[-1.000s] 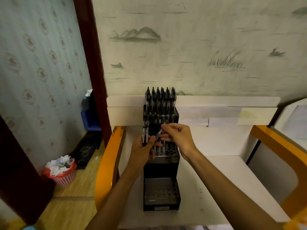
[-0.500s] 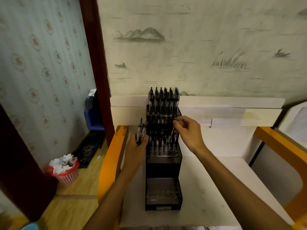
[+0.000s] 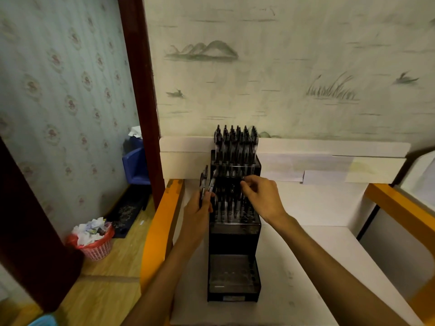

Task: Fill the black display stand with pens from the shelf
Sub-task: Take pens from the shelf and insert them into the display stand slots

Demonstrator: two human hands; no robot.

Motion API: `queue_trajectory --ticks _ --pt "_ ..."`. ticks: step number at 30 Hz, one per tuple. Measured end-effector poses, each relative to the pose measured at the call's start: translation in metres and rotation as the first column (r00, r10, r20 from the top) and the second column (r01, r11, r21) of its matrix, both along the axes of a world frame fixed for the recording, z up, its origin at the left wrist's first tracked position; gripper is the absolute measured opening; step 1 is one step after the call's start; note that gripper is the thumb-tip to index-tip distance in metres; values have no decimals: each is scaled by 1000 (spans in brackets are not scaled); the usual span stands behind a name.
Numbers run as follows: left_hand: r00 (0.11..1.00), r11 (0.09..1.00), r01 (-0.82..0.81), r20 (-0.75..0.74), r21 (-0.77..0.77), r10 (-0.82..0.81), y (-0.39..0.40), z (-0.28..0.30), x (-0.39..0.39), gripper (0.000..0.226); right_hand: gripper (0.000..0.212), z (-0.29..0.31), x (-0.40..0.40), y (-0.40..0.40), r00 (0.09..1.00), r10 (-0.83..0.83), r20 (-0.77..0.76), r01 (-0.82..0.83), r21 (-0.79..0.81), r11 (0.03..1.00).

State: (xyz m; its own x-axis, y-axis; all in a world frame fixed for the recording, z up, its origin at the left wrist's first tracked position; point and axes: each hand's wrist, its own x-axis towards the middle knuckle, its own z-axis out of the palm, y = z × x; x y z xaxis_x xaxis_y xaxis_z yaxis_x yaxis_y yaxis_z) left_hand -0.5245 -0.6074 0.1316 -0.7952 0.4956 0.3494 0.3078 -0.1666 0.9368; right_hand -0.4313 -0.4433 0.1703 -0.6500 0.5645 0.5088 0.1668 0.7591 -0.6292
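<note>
The black display stand (image 3: 234, 241) sits on the white shelf, stepped in three tiers. Black pens fill its top tier (image 3: 235, 147). More pens stand in the middle tier (image 3: 233, 208), and the bottom tier (image 3: 233, 274) holds none. My left hand (image 3: 200, 212) is at the stand's left side, gripping a bundle of pens (image 3: 206, 184) upright. My right hand (image 3: 263, 196) hovers over the middle tier, fingertips pinched on the top of a pen (image 3: 241, 192) standing there.
The white shelf (image 3: 306, 255) has orange side rails (image 3: 160, 227) and a white back panel against the wall. To the left on the wooden floor are a red basket of crumpled paper (image 3: 94, 241), a blue bin (image 3: 136, 165) and a dark wooden post (image 3: 141, 90).
My right hand took a pen from the left hand's bundle, carried it to the right part of the middle tier, and has now sunk lower over it. The left hand shifted slightly left.
</note>
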Motion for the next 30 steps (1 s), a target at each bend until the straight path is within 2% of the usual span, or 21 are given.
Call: queue_trajectory --ticks 5,14,17,19,22,25,27,30 --pt "1000 999 25 -12 -44 -26 4 -7 -2 22 19 -14 -1 -2 982 14 190 -30 83 996" --pt "996 992 83 23 -100 -81 10 -10 0 23 32 -23 -1 2 960 -26 278 -8 120 993" --pt "996 991 84 16 -101 -83 13 -10 2 24 21 -15 4 2 988 -21 154 17 27 999" --pt "996 991 93 11 -97 -93 15 -9 2 23 11 -8 6 -1 997 74 5 -72 -180 981" --pt "995 989 99 4 -114 -99 17 -5 6 24 12 5 8 -7 959 204 -199 -277 -485 829" --pt "990 987 133 59 -87 -128 19 0 11 23 21 14 10 -9 923 250 -293 -381 -599 704" --pt "984 983 168 80 -69 -162 18 4 13 26 19 16 11 -9 902 265 -342 -430 -644 632" --pt "974 975 212 93 -70 -206 17 8 16 28 17 17 13 -9 887 293 -356 -461 -676 575"
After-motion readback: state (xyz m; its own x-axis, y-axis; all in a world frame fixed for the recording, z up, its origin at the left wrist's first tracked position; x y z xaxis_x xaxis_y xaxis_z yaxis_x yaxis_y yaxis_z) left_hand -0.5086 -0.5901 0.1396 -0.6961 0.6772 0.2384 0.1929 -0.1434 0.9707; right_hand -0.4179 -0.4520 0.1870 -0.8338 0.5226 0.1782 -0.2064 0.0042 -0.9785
